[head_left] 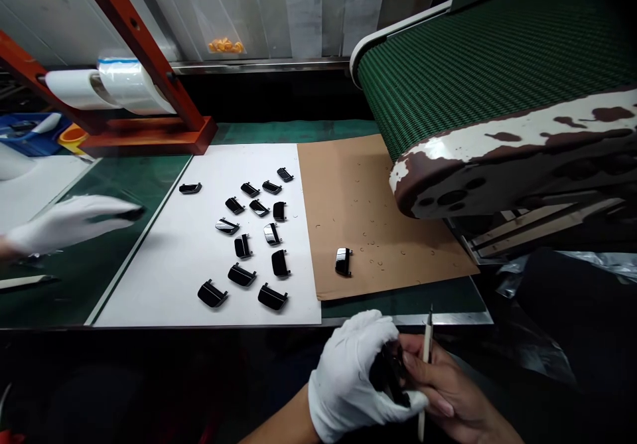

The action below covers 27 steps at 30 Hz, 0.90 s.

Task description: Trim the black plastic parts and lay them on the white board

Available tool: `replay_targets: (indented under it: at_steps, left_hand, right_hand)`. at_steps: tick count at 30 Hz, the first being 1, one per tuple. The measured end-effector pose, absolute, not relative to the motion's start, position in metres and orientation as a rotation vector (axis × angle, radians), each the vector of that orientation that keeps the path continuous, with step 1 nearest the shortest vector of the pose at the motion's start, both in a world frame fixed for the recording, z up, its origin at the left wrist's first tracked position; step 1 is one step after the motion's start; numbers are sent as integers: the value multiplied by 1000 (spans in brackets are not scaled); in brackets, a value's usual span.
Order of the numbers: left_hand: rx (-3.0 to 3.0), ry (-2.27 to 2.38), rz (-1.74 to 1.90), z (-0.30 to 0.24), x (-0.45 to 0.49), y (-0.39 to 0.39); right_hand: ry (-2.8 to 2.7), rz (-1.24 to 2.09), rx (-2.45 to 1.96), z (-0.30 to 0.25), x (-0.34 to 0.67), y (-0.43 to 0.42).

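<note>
My left hand (351, 371), in a white glove, is closed around a glossy black plastic part (391, 374) just in front of the table edge. My bare right hand (442, 387) has a slim white-handled tool with a dark pointed tip (427, 348), which stands nearly upright between its fingers. The right fingertips also touch the black part, whose far side is partly hidden by both hands. A single similar part (343, 261) lies on the brown cardboard (358, 185) ahead of them.
Several black parts (242, 274) are spread over white paper (149, 265). From the left reaches a co-worker's gloved hand (74, 222) with a dark piece. A green conveyor (488, 59) overhangs the right side; film rolls (134, 89) sit on an orange frame. Small shavings dot the cardboard.
</note>
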<state>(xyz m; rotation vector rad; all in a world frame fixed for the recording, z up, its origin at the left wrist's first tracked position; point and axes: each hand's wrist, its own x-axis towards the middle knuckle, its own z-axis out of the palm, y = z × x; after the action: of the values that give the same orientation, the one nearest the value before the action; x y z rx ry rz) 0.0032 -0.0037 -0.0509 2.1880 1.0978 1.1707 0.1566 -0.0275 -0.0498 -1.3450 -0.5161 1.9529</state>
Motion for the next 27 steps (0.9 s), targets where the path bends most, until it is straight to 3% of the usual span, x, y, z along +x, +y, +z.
replay_targets:
  at_steps: [4,12,18,21,24,27]
  left_hand:
    - [2225,1077,1257,-43,4,3]
    - [2460,1260,732,-62,4,11]
    - [2525,1375,623,-61,17,8]
    - [2427,1439,659,-50,11,15]
    - [2293,1357,775,-40,0,23]
    - [2109,1240,808,-31,-7,26]
  right_hand:
    - [-569,1945,-1323,-63,155,-25]
    - [-955,1456,-1674,-41,166,-19]
    - [-1620,585,-1949,-29,148,-53]
    - [-1597,186,-2102,-16,188,-50]
    - [-1200,-163,-2535,-4,271,-38]
    - [-1101,-155,-2537,-7,346,-32]
